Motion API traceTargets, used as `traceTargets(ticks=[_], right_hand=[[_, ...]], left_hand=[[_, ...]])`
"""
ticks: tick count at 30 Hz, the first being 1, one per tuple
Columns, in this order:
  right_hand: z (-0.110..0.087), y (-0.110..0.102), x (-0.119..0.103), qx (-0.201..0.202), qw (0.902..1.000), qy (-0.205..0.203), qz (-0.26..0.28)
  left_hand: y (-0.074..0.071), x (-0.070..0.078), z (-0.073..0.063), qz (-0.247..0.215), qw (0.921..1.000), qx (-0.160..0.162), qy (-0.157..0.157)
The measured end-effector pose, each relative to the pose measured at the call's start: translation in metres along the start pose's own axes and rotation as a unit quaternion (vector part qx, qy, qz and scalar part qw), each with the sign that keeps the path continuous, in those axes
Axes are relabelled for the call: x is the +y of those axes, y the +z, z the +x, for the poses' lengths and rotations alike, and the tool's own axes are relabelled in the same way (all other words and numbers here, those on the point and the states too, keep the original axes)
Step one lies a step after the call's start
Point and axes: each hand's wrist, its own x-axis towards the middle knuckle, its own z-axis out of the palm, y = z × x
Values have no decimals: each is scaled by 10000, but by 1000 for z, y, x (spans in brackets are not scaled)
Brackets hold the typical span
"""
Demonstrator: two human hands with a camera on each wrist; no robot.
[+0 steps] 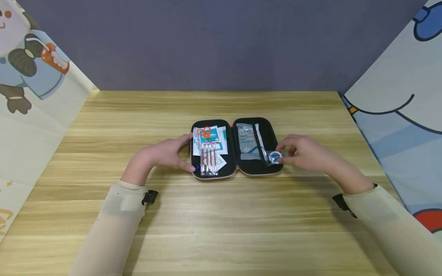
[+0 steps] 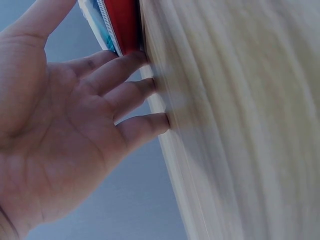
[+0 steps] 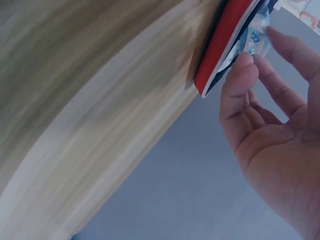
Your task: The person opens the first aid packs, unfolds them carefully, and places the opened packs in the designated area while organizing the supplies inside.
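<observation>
Looking at a left hand [image 1: 164, 153] spread out against the left edge of the open case [image 1: 269, 134], with thumb and index fanned apart along it. Over on the right hand [image 1: 305, 153]: pinching a clear packet [image 1: 275, 157] at the case's right rim. Can just spot something round and white inside, too small to pin down. Can't really make out the tucked-under fingers from the head view.

In the case's right half, a black strap [image 1: 257, 137] slanting between a grey pouch [image 1: 246, 142] and a white strip [image 1: 260, 135]. Can't read any print. In the left half, orange scissors [image 1: 206, 135] on top of flat sachets [image 1: 222, 140], then silvery sticks [image 1: 208, 159], partly hiding a white square [image 1: 220, 162]. Just a sliver of something blue [image 1: 197, 168] by the left thumb.

In the left wrist view, only a red side and zip [image 2: 109, 27] of the case, cut off up top, same with the thumb. Case chopped in the right wrist view too, with packet half hidden by fingertips.

Under the case, a wood table [image 1: 207, 218]; beyond it, a dark wall [image 1: 221, 46]; either side, cropped cartoon panels [image 1: 390, 80]. Nearer than the case, cut-off sleeves [image 1: 114, 226].
</observation>
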Motion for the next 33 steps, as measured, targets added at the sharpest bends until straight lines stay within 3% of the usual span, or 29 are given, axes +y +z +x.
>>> traceTargets(ticks=[9, 24, 29, 33], right_hand=[[5, 7, -4, -241, 9995, -42, 194], [10, 22, -12, -314, 9983, 24, 499], [13, 22, -16, -374, 9960, 63, 808], [16, 23, -18, -566, 9892, 352, 1304]], left_hand=[[0, 1, -1, 25, 10000, 30, -8], [-1, 1, 1, 38, 10000, 6, -48], [-1, 0, 1, 9, 10000, -8, -51], [0, -1, 0, -25, 10000, -9, -67]])
